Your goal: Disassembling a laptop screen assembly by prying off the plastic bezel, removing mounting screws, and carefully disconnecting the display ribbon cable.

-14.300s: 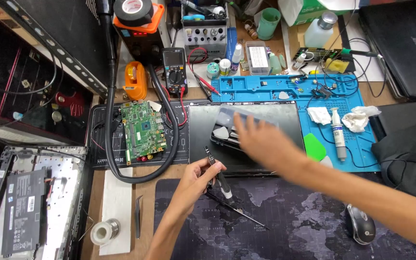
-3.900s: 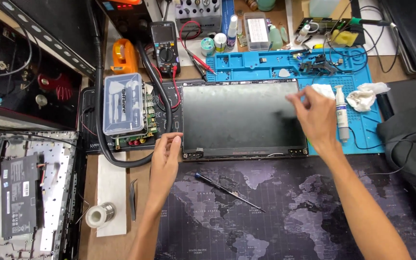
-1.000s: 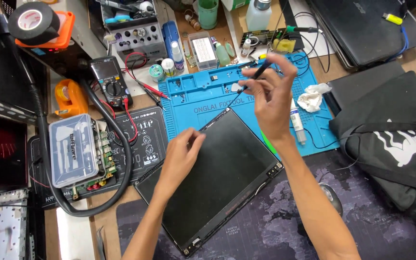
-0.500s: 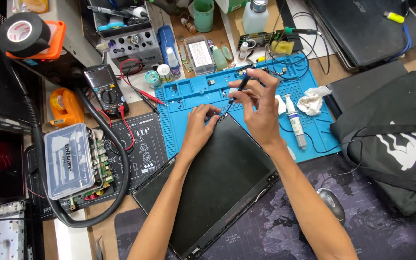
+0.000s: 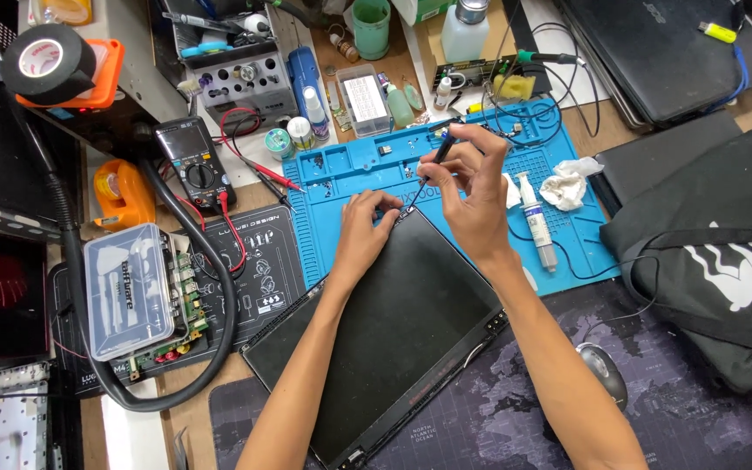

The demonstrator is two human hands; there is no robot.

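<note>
The panel (image 5: pixel 385 339) runs off the bottom edge, its near corner lost to view. The left hand (image 5: pixel 363 233) covers the panel's far corner, and the screwdriver (image 5: pixel 433 164) tip there is too fine to tell whether it touches. The right hand (image 5: pixel 472 196) hides part of the blue mat (image 5: pixel 354 178) beyond the panel. Small parts in the mat's trays are too tiny to identify. Right of the panel, the mouse (image 5: pixel 604 372) sits partly behind the right forearm.

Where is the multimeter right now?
In the head view, the multimeter sits upper left, beside the blue mat's left edge, near the orange tape dispenser.
</note>
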